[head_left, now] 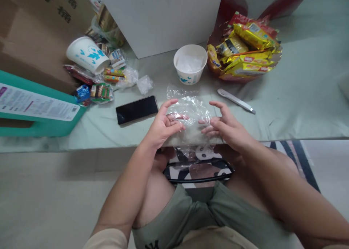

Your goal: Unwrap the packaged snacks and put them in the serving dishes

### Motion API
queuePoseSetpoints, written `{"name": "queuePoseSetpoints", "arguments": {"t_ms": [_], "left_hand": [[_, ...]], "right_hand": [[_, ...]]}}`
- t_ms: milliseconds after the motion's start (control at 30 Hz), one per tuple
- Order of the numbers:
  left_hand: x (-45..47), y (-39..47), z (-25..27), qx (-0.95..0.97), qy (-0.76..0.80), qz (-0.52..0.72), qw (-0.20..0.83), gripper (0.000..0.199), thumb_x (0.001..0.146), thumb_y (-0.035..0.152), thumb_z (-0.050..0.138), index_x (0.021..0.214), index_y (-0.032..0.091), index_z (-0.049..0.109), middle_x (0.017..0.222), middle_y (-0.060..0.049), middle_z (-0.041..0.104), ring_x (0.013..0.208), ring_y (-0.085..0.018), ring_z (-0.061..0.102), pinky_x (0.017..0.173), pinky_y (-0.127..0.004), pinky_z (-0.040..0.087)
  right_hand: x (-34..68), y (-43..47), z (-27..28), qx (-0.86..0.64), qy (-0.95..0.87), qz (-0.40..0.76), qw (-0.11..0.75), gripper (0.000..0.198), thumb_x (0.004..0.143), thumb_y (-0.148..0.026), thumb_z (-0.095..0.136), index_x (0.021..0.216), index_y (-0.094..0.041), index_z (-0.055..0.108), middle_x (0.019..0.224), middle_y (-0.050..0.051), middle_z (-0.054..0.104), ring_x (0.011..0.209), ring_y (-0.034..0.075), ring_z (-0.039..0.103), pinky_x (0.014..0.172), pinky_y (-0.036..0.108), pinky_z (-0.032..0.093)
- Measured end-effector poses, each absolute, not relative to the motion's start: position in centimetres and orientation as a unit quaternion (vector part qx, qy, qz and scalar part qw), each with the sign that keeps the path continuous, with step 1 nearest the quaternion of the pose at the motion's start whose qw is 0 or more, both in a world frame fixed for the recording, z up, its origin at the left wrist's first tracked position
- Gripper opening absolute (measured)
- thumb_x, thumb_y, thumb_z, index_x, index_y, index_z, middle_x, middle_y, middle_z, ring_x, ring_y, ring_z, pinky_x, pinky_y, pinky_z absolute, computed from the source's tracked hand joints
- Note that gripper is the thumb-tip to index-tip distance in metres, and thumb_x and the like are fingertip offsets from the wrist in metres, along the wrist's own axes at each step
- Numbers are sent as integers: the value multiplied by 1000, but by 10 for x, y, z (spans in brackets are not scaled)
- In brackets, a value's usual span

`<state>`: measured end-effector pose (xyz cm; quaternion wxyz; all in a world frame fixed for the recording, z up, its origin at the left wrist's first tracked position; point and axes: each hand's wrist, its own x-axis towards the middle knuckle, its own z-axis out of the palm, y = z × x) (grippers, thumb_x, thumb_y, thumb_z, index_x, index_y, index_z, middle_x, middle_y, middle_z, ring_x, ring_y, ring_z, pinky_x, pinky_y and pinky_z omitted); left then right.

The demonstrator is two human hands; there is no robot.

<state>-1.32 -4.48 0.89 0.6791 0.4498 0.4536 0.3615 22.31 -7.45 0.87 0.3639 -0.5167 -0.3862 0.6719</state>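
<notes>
A crumpled sheet of clear plastic film (192,111) spans the space between my two hands at the table's front edge, its lower part hanging past the edge. My left hand (169,121) has its index finger raised, while the thumb and the other fingers curl at the film's left side. On the film's right side, my right hand (222,123) also lifts its index finger, its thumb bent toward the other fingertips, which show partly through the plastic. Glare and folds hide exactly where the fingers touch it.
Behind the film stands a paper cup (190,65) with clear plastic inside. A black phone (137,109) lies left, a white utility knife (236,101) right. Further back are a bowl of wrapped snacks (245,52), a tipped paper cup (87,54) and a green-edged box (40,103).
</notes>
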Motion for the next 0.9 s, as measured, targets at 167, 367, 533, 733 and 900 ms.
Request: {"name": "queuePoseSetpoints", "arguments": {"t_ms": [167, 367, 533, 733, 900], "left_hand": [[-16, -44, 13, 434, 475, 263, 719, 71, 82, 39, 76, 144, 32, 44, 91, -2, 76, 69, -17, 76, 62, -26, 56], [-17, -46, 12, 497, 455, 294, 678, 62, 81, 32, 78, 137, 23, 51, 83, -2, 79, 72, -16, 76, 69, -27, 58], [-14, -46, 13, 527, 474, 356, 609, 32, 81, 31, 76, 109, 19, 65, 81, -3, 79, 73, -16, 76, 72, -28, 59], [-15, -48, 13, 629, 487, 317, 517, 37, 78, 28, 75, 113, 19, 70, 83, -3, 78, 76, -15, 73, 75, -29, 59], [-14, -47, 4, 675, 510, 332, 417, 27, 83, 27, 69, 109, 20, 74, 87, -3, 78, 78, -14, 73, 72, -27, 56]], "right_hand": [[214, -72, 8, -499, -438, 649, 372, 43, 83, -50, 70, 117, -25, 63, 106, 6, 74, 73, 15, 71, 65, 31, 56], [219, -72, 7, -522, -439, 604, 413, 30, 79, -44, 74, 99, -23, 67, 98, 4, 73, 72, 14, 66, 67, 31, 55], [218, -72, 5, -550, -450, 536, 456, 31, 76, -40, 75, 100, -25, 64, 77, -2, 59, 65, 13, 53, 61, 29, 47], [218, -72, 3, -537, -486, 468, 507, 44, 77, -43, 72, 116, -33, 52, 119, 3, 58, 78, 14, 57, 75, 34, 54], [220, -78, 0, -504, -521, 494, 480, 68, 75, -39, 78, 132, -37, 42, 128, 5, 54, 85, 16, 64, 80, 37, 59]]}}
